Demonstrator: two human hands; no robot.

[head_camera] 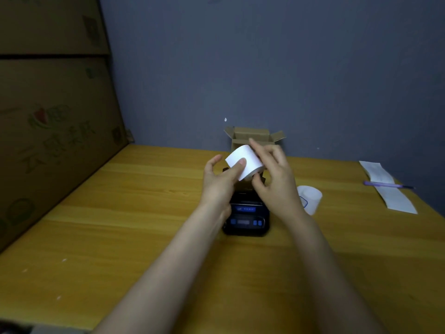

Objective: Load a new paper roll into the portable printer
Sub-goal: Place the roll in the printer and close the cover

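A white paper roll [248,162] is held in the air just above the black portable printer [246,216], which sits on the wooden table with its lit blue display facing me. My left hand [218,182] grips the roll's left end with thumb and fingers. My right hand [274,174] holds its right end, index finger raised over the top. Both hands hide the printer's far part, so its paper bay cannot be seen.
A small open cardboard box [255,137] stands behind the roll by the wall. Right of the printer lies another white roll [310,197]. Further right, a paper strip [390,191] has a purple pen [385,184] across it. Large cardboard cartons [53,116] wall off the left.
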